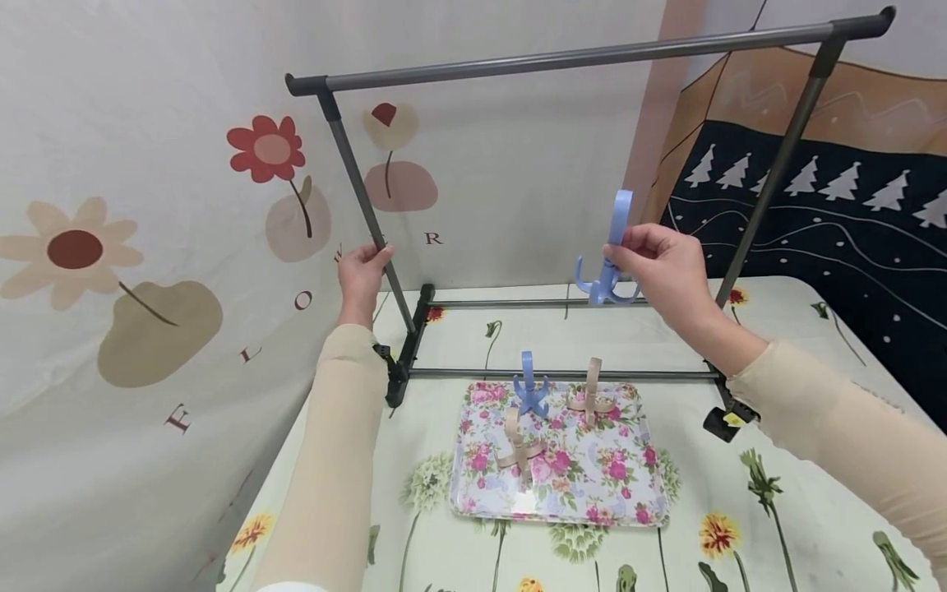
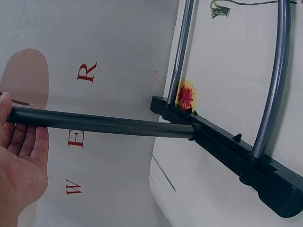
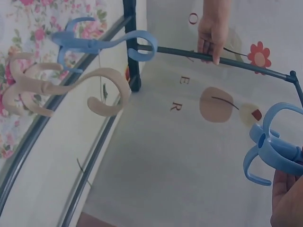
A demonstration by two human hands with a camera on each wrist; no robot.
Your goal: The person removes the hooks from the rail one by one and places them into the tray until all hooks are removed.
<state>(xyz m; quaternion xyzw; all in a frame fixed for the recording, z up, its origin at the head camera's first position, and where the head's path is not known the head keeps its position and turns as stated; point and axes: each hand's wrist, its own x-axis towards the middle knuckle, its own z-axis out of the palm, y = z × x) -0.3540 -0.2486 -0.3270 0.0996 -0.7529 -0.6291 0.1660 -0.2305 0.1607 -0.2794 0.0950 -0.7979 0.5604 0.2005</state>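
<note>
My left hand [image 1: 361,279] grips the left upright [image 1: 350,164] of a dark metal clothes rack, partway up; in the left wrist view the fingers curl round this tube [image 2: 104,124]. Between thumb and fingers my right hand [image 1: 669,275] pinches a blue plastic rotating hook [image 1: 620,218], its curved top up and its prongs below. That hook is in mid-air inside the rack's frame, apart from the top bar [image 1: 577,59]. On a floral tray [image 1: 473,497] lie another blue hook [image 1: 529,399] and two beige hooks [image 1: 592,393], [image 1: 520,455].
Two lower rails [image 1: 562,375] join the rack's black feet [image 1: 409,353]. Flower-printed cloth [image 1: 429,543] covers the surface beneath. A pale curtain [image 1: 185,99] hangs at the left and behind; dark cloth with white trees [image 1: 806,222] lies at the right.
</note>
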